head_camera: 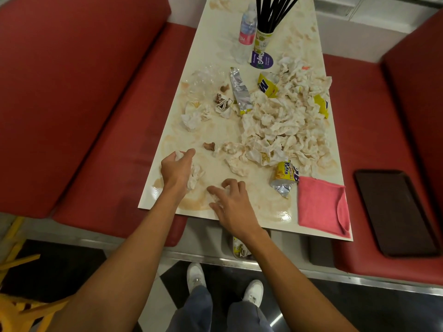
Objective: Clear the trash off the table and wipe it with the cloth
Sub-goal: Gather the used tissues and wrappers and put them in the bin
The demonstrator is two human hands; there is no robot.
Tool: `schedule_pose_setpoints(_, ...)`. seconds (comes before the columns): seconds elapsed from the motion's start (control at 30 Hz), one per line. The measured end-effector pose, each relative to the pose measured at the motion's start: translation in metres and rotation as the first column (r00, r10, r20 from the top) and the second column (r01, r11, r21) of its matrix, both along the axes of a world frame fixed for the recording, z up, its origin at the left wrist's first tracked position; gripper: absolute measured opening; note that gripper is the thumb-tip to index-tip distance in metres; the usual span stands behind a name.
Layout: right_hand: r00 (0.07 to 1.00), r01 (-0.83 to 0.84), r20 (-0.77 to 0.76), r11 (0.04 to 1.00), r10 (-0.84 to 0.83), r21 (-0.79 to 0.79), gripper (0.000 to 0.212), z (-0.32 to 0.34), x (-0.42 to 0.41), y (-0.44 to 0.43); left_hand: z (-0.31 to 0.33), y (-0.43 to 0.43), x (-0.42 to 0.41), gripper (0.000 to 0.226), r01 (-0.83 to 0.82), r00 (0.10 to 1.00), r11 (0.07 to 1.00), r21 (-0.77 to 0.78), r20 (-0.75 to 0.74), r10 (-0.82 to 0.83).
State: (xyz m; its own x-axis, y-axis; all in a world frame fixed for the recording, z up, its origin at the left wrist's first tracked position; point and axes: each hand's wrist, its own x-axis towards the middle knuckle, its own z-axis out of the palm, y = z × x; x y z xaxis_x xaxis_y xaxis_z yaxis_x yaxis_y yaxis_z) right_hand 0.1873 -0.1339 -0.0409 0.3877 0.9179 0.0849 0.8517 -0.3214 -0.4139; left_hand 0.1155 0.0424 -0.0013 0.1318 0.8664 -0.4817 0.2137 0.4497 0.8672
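Down at the near right corner of the table (263, 207) lies the cloth (321, 207), and a snack packet (285, 178) sits just beside its far left corner. Behind them the napkin heap (282, 123) spreads along the right edge. A foil wrapper (239, 92) lies mid-table, left of the heap, with plastic wrap (206, 80) further left. Towards the far end, the water bottle (247, 32) stands just left of the cup of straws (262, 41). Near the near left corner, the left hand (176, 168) rests on a crumpled napkin (195, 174), with the right hand (232, 202) to its right by the near edge. Off the table, right of the cloth, a tray (393, 212) lies on the bench seat (359, 116).
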Motion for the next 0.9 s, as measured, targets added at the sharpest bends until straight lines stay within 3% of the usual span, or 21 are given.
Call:
schedule_pose_setpoints(0.1,0.999,-0.002,-0.053,0.997,0.006,0.071,0.026,-0.014,0.002,0.000,-0.003,0.002,0.001,0.036,0.009,1.000,1.000,0.001,0.011,-0.009)
schedule_pose_setpoints(0.23,0.983,0.112,-0.164,0.980,-0.084,0.167,0.023,-0.013,0.020,0.015,-0.005,0.008,0.000,0.030,0.025,0.999,1.000,0.010,0.031,-0.026)
schedule_pose_setpoints(0.47,0.947,0.321,-0.102,0.886,-0.305,0.336,0.021,0.008,0.068,0.068,-0.010,0.017,0.002,0.037,0.010,1.000,1.000,-0.009,0.025,-0.010)
schedule_pose_setpoints(0.6,0.961,0.277,-0.069,0.921,-0.269,0.273,0.032,-0.005,0.082,0.085,-0.014,0.020,0.003,0.040,0.027,0.999,1.000,-0.013,0.023,-0.027)
schedule_pose_setpoints(0.77,0.980,0.146,0.134,0.988,-0.151,0.045,0.053,-0.016,0.078,0.084,-0.020,0.022,0.003,0.040,0.040,0.998,0.999,-0.016,0.039,-0.040)
schedule_pose_setpoints(0.9,0.990,0.131,0.046,0.984,-0.137,0.117,0.036,-0.016,0.071,0.082,-0.026,0.024,0.001,0.035,0.042,0.998,0.999,-0.011,0.039,-0.041)
